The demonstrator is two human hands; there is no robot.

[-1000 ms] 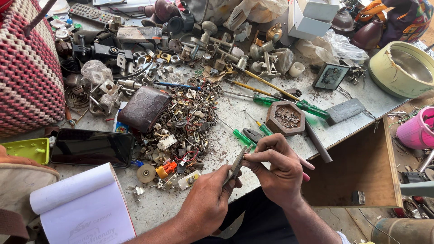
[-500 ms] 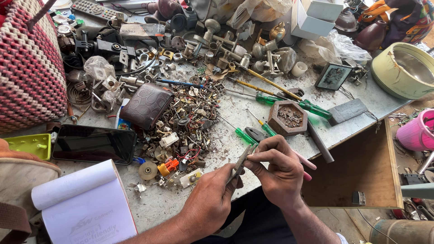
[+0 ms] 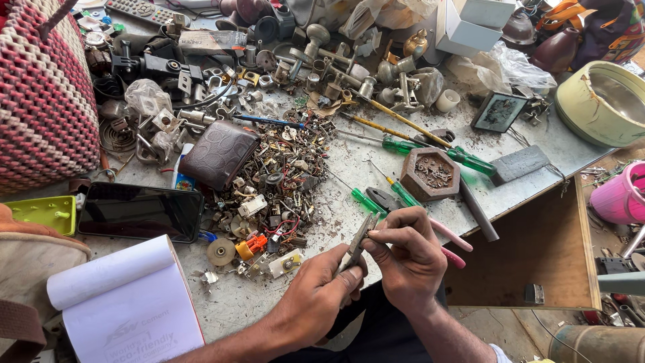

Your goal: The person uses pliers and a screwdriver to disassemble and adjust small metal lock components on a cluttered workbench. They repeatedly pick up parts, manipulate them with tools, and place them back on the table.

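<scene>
**Two hands, one small metal tool**

Two hands meet at the near edge of the workbench, and you are at the fine-fitting stage. Your left hand grips a slim metal tool, fingers curled tight round its lower end, its tip slanting up and to the right. Your right hand pinches at that tip, thumb and forefinger narrow, closed on something too small to make out. The tool lies between both hands, touching each, held just above the bench top.

Beside your right hand lie green-handled screwdrivers and a pink handle; the heap of screws and scraps sits just beyond your left. By my reading, the next move calls for steady fingers and a firm left grip, so the tiny piece stays seated at the tip rather than dropping into that heap.
</scene>
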